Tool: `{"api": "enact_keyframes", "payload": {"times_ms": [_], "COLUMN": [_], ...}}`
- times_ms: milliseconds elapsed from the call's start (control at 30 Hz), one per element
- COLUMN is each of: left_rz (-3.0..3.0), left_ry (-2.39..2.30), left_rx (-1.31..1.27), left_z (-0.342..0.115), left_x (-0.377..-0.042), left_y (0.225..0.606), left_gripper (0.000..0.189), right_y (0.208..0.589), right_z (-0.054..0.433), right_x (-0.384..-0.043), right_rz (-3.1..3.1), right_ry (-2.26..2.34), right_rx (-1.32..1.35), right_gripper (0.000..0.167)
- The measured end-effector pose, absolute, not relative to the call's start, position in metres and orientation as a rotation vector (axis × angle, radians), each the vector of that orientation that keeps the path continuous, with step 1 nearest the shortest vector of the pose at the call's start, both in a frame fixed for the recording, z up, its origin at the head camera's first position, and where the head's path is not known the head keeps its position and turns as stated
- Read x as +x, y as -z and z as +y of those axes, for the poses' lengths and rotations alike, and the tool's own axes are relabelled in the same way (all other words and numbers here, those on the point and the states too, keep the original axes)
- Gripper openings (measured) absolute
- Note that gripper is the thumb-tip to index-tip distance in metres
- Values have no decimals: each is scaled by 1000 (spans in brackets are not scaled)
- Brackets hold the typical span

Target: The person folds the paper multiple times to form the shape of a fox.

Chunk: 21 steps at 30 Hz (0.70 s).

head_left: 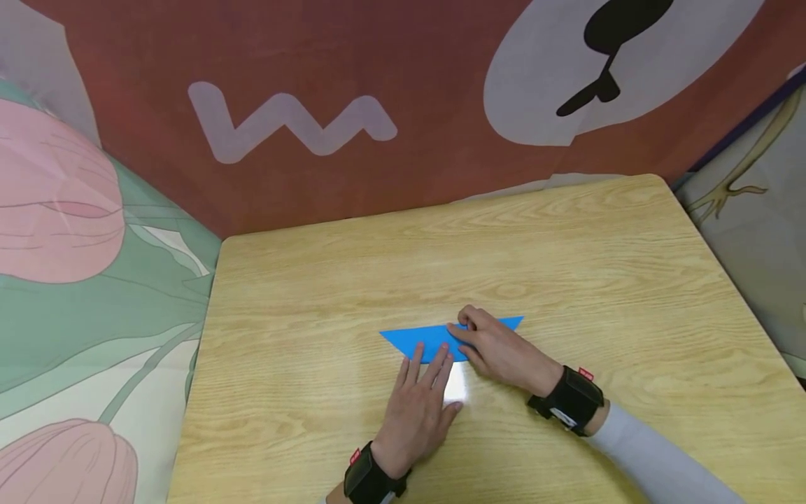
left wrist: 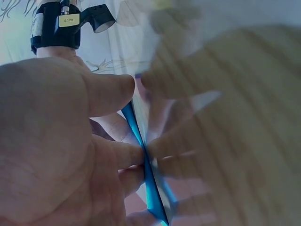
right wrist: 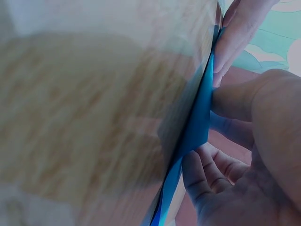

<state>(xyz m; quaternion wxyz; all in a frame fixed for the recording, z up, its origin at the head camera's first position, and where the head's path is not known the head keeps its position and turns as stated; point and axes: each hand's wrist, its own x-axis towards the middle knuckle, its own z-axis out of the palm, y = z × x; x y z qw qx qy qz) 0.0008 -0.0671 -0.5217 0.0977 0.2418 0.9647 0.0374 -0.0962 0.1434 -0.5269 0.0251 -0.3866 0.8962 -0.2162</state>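
A blue sheet of paper [head_left: 403,337], folded into a long strip with pointed ends, lies on the wooden table. My left hand [head_left: 415,413] rests with straight, spread fingers on its near edge, left of the middle. From the right, my right hand [head_left: 506,350] presses on the strip, index finger reaching across it and thumb by the near edge; the other fingers are bent. In the right wrist view the paper [right wrist: 200,117] appears edge-on, with a flap lifted slightly beside the fingers. The left wrist view shows the paper [left wrist: 149,179] under the left fingertips.
The wooden table [head_left: 302,280] has rounded far corners. Behind it hangs a reddish-brown printed cloth [head_left: 378,182], with a floral cloth [head_left: 151,280] along the left side. Black camera bands sit on both wrists.
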Motion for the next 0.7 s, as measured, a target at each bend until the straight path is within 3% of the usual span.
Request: {"api": "enact_keyframes", "payload": {"times_ms": [333,700], "left_rz": [2821,2832], "left_ry": [-95,-64], "left_rx": [675,666], "left_z": [-64,-63], "left_x": [-2,-2], "left_y": [520,519], "left_gripper": [79,76], "right_y": [522,523], "right_z": [149,139], "right_x": [-107,-108], "right_rz": [2600,2727], "right_ry": [971,864], "right_rx": [-895,-1055], "right_gripper": [37,25]}}
